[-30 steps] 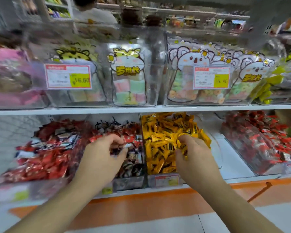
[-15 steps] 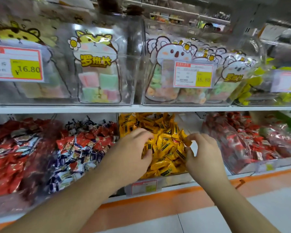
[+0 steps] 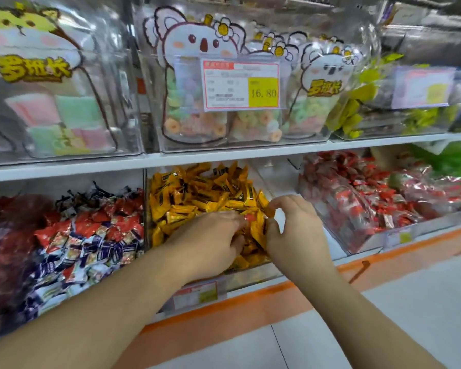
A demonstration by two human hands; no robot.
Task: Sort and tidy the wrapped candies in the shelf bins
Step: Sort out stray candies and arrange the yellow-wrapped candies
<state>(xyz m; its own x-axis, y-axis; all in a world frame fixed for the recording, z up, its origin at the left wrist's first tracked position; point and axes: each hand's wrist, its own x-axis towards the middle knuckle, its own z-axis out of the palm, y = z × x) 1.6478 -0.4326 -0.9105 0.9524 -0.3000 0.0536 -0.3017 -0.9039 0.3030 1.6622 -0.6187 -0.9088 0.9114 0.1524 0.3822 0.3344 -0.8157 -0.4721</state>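
A clear bin (image 3: 253, 278) on the lower shelf holds a heap of yellow wrapped candies (image 3: 197, 193). Both my hands are in it. My left hand (image 3: 210, 241) lies on the heap with its fingers curled down into the yellow candies, and a small red wrapper (image 3: 248, 217) shows at its fingertips. My right hand (image 3: 298, 235) is just to the right, thumb and forefinger pinching a yellow candy (image 3: 270, 210) at the heap's right edge. The two hands' fingertips almost meet.
To the left is a bin of mixed red and blue-white candies (image 3: 91, 235), to the right a bin of red candies (image 3: 357, 198). The upper shelf (image 3: 224, 155) carries clear boxes of bagged sweets with a price card (image 3: 241, 86). An orange strip (image 3: 250, 310) edges the floor.
My left hand came out of the mixed red and blue bin and moved right into the yellow bin. The right hand stayed at the yellow heap. The view shifted right and closer.
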